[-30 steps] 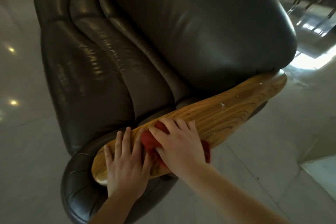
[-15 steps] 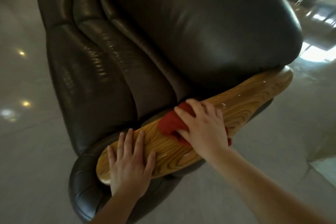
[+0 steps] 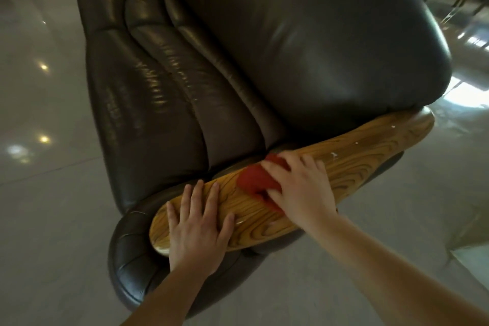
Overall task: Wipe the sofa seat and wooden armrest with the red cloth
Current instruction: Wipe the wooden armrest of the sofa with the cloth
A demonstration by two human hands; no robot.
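Note:
A dark brown leather sofa fills the view, its rounded seat cushion (image 3: pixel 317 42) at the upper right and its ribbed backrest (image 3: pixel 158 92) at the left. A glossy wooden armrest (image 3: pixel 365 156) runs diagonally along the near side. My right hand (image 3: pixel 301 188) presses a crumpled red cloth (image 3: pixel 254 180) onto the middle of the armrest; part of the cloth is hidden under the palm. My left hand (image 3: pixel 198 225) lies flat, fingers spread, on the armrest's near lower end, holding nothing.
Small white specks (image 3: pixel 333 154) dot the armrest's far half. Pale glossy floor tiles (image 3: pixel 39 219) surround the sofa, with light reflections on the left. Dark furniture legs (image 3: pixel 455 0) stand at the top right. A step edge (image 3: pixel 471 254) shows at the right.
My right hand has slid the red cloth along the armrest away from my left hand, toward the far end. The left hand stays flat on the near end.

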